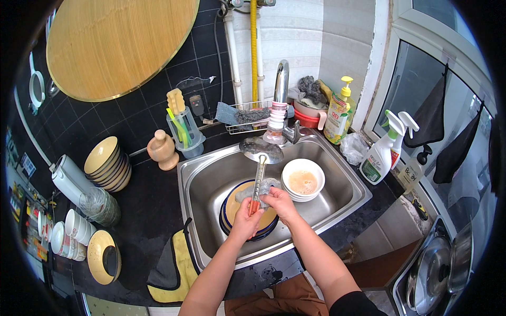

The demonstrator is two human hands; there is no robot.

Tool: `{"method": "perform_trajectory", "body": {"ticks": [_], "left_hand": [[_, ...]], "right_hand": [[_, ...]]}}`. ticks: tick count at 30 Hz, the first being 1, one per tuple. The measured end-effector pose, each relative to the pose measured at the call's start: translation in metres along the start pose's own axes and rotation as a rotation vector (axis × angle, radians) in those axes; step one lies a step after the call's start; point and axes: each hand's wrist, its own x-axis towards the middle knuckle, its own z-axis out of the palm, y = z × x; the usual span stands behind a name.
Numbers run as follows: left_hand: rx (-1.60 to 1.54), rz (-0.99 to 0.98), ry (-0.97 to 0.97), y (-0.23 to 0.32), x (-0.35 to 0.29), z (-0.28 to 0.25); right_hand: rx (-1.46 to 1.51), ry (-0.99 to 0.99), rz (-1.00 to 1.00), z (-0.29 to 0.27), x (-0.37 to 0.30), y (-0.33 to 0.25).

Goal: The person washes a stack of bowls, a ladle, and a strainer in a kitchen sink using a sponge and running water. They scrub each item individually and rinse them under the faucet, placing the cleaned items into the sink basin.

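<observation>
Over the sink, my left hand (246,218) is closed round the red lower end of a metal ladle (260,176). Its wide, shallow round head points away from me, just below the faucet. My right hand (281,204) pinches a grey scrubbing cloth (270,184) against the ladle's handle; part of the cloth shows on the handle's left side too. Below my hands, cream bowls with dark blue rims (230,208) sit stacked in the sink, partly hidden by my hands. Right of them stands a stack of white bowls (303,177), the top one holding cloudy, foamy liquid.
The steel sink (185,181) has a tall faucet (281,87) at its back. A dish soap bottle (339,113) and spray bottles (380,155) stand to the right. Leftward are stacked bowls (108,163), a wooden mortar (162,151) and a yellow-grey cloth (182,258) at the counter's front edge.
</observation>
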Motion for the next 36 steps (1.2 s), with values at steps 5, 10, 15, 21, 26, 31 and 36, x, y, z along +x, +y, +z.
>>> {"method": "perform_trajectory", "body": {"ticks": [5,10,15,21,26,31,36], "left_hand": [[0.326,0.252,0.041,-0.032,0.011,-0.008],[0.396,0.305,0.049,-0.032,0.012,-0.01],[0.303,0.255,0.069,-0.035,0.014,-0.009],[0.157,0.044,0.123,-0.01,0.006,-0.004],[0.197,0.133,0.115,-0.017,0.009,-0.007],[0.515,0.369,0.127,-0.023,0.007,-0.007],[0.5,0.256,0.128,-0.008,-0.001,-0.003]], "right_hand": [[-0.156,0.047,0.032,0.002,-0.001,-0.001],[-0.107,0.041,0.029,0.002,-0.002,-0.003],[-0.24,0.137,-0.011,-0.002,0.003,0.009],[0.175,0.01,0.059,-0.007,0.004,0.008],[-0.084,0.003,-0.015,0.002,-0.004,0.002],[-0.161,0.006,0.065,-0.003,0.0,0.005],[-0.09,-0.021,0.008,-0.001,-0.001,0.004]]}}
